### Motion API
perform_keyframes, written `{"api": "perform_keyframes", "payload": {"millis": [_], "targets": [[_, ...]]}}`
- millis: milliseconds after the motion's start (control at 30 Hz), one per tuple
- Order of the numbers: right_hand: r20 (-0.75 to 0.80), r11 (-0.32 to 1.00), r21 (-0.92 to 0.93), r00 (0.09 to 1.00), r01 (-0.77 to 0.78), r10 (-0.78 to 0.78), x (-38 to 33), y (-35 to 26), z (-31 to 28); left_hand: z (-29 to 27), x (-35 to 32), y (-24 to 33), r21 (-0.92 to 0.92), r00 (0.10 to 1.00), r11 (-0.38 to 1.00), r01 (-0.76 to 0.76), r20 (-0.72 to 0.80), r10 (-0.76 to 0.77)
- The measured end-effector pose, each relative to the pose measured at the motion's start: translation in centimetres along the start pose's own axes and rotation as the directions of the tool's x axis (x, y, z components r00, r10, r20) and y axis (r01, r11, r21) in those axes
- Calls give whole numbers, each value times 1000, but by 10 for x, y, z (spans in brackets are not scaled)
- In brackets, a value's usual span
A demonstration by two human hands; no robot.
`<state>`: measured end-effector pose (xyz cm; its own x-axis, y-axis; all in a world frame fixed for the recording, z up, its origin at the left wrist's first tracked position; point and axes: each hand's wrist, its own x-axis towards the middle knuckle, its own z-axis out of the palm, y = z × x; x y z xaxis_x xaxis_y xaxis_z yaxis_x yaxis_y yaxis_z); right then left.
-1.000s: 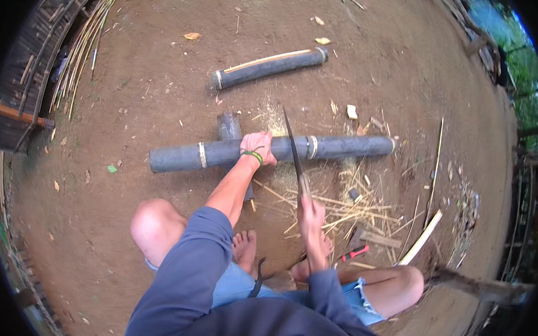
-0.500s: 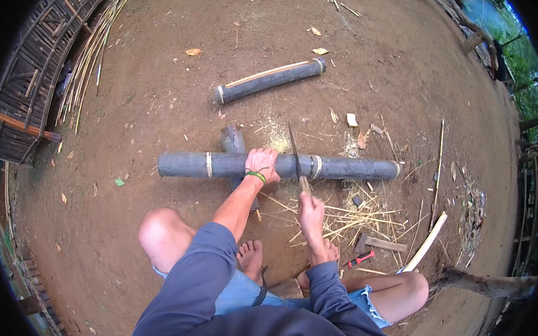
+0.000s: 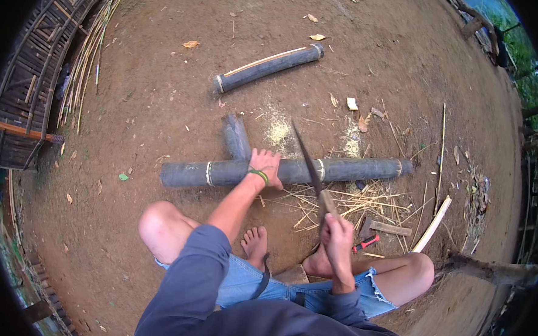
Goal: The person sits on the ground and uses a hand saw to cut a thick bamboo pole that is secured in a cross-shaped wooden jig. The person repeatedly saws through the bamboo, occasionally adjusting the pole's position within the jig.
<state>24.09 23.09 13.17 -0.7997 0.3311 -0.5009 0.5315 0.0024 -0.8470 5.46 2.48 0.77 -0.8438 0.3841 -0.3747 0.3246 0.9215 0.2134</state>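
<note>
A long, thick dark bamboo pole (image 3: 360,169) lies crosswise before me, with pale rings at its joints. My left hand (image 3: 265,166) presses down on it left of its middle, fingers curled over the top. In my right hand (image 3: 337,237) is the wooden handle of a saw (image 3: 310,164) with a long, dark, tapering blade. That blade points away from me and passes across the pole, right of my left hand; whether it touches the pole I cannot tell. Under the pole's left part, a shorter dark bamboo piece (image 3: 236,137) sticks out on the far side.
Another bamboo section (image 3: 271,68) with a pale slit lies farther off. Sawdust (image 3: 279,132) is heaped beyond the pole. Thin split sticks (image 3: 358,204), a wooden-handled hatchet (image 3: 384,227) and a red-and-black tool (image 3: 366,243) lie at the near right. A slatted bamboo structure (image 3: 33,89) stands left.
The saw has come toward me and to the right, its blade now slanting. The pole has turned slightly, its left end nearer me, with my left hand still on it.
</note>
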Motion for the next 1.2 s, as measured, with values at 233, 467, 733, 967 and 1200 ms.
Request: {"api": "perform_keyframes", "payload": {"millis": [233,467,733,967,1200], "targets": [[-53,874,180,892,451,-449,3,-93,-53,-20,9,-10,-101,997,993,-54,-59,48],[-113,866,236,898,440,-426,5,-93,-55,-88,12,19,147,938,985,-87,-320,130],[78,919,308,956,248,-284,36,-31,-14,9,19,-46,47,947,998,28,-320,-11],[78,984,47,982,170,-174,34,16,25,-2,29,-43,56,981,995,79,-185,-68],[103,992,-36,988,118,-114,42,51,40,-10,25,-40,-16,992,995,95,-84,-96]]}}
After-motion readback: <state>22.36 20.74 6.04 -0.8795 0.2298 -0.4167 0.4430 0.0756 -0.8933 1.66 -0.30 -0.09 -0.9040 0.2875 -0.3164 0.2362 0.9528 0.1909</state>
